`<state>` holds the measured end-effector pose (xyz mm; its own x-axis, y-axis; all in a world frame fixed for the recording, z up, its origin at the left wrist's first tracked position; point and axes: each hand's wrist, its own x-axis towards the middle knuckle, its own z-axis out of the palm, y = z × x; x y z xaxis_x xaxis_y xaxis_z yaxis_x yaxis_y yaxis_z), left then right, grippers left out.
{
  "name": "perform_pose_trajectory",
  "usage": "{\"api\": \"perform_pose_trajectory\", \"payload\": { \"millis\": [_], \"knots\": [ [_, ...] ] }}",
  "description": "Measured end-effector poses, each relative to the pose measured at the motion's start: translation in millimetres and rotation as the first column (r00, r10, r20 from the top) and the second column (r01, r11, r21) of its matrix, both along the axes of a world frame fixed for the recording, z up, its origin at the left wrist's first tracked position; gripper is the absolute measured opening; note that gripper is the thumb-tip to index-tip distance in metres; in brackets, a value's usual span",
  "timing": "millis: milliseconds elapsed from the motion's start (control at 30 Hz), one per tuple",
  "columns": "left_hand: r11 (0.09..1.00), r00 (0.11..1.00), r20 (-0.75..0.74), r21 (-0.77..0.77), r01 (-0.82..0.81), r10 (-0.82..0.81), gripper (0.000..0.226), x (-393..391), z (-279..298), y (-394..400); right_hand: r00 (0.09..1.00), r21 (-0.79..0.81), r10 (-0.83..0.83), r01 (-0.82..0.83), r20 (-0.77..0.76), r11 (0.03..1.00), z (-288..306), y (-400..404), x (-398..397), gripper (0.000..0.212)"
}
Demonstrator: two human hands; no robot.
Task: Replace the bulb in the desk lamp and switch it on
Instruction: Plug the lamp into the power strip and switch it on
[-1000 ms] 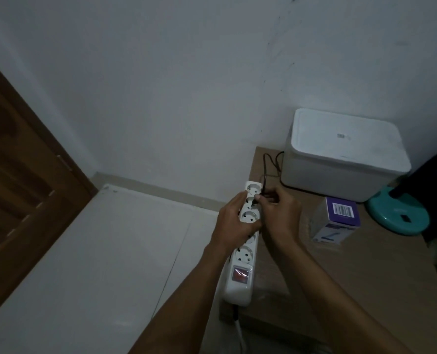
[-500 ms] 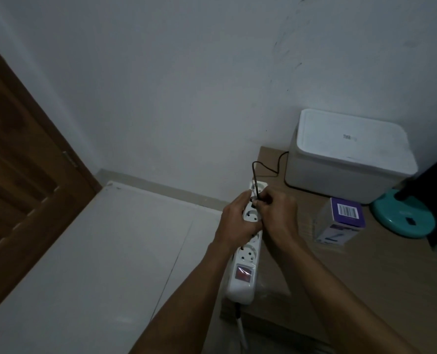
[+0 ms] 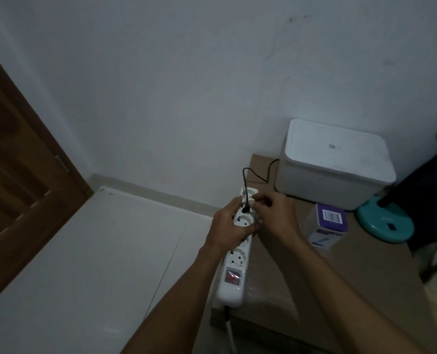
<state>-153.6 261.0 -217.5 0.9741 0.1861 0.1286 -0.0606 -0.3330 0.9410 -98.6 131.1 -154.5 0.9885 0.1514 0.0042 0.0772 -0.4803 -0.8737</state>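
Note:
A white power strip (image 3: 234, 273) with a red switch hangs over the left edge of the brown desk (image 3: 340, 290). My left hand (image 3: 229, 226) grips the strip around its middle. My right hand (image 3: 276, 213) pinches a small black plug (image 3: 248, 206) at a socket near the strip's far end. The plug's black cord (image 3: 257, 175) loops up and runs behind a white box. The lamp's teal round base (image 3: 383, 223) stands at the desk's right side, its dark stem rising out of view. A purple and white bulb carton (image 3: 326, 226) lies between my right hand and the base.
A white lidded box (image 3: 335, 162) sits against the wall at the back of the desk. A wooden door (image 3: 20, 175) stands to the left, with white floor (image 3: 97, 264) below it. The strip's own cable (image 3: 230, 330) hangs down from its near end.
The plug's cord has risen into a higher loop above the strip, and my right hand's fingers have shifted at the far socket. My left hand keeps its grip.

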Motion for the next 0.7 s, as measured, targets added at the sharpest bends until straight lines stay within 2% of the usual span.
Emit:
{"api": "perform_pose_trajectory", "payload": {
  "millis": [100,167,233,300,367,433,467,500,600,700],
  "knots": [
    [0.998,1.000,0.016,0.066,0.000,-0.001,0.057,2,0,2,0.999,0.044,-0.034,0.034,0.005,0.998,-8,-20,-29,0.010],
    [0.984,0.999,0.039,0.175,-0.034,0.028,0.059,2,2,1,0.999,-0.035,-0.025,0.026,0.019,0.999,-22,-41,-45,0.010],
    [0.928,0.993,0.079,0.355,-0.109,0.087,0.070,-1,5,0,0.999,-0.114,-0.032,0.036,0.042,0.993,-35,-67,-59,0.008],
    [0.785,0.980,0.143,0.587,-0.199,0.141,0.077,-5,10,-3,0.997,-0.186,-0.030,0.043,0.073,0.982,-45,-94,-73,0.004],
    [0.621,0.966,0.217,0.740,-0.258,0.142,0.064,-13,17,-16,0.997,-0.275,-0.035,0.054,0.075,0.960,-51,-123,-88,0.005],
    [0.515,0.967,0.239,0.820,-0.250,0.089,0.043,-24,19,-40,0.994,-0.348,-0.062,0.090,0.091,0.933,-57,-152,-95,0.008],
    [0.510,0.975,0.220,0.835,-0.205,0.032,0.033,-31,19,-57,0.991,-0.387,-0.084,0.120,0.108,0.914,-59,-168,-97,0.008],
    [0.544,0.978,0.201,0.827,-0.144,-0.047,0.024,-40,18,-73,0.987,-0.424,-0.103,0.148,0.126,0.894,-61,-183,-98,0.009],
    [0.644,0.941,0.140,0.759,0.097,-0.307,0.017,-63,23,-124,0.969,-0.486,-0.169,0.237,0.181,0.841,-64,-225,-96,0.008],
    [0.604,0.857,0.141,0.765,0.223,-0.495,0.019,-63,19,-179,0.946,-0.508,-0.224,0.317,0.236,0.801,-67,-259,-89,0.010]
  ]
}}
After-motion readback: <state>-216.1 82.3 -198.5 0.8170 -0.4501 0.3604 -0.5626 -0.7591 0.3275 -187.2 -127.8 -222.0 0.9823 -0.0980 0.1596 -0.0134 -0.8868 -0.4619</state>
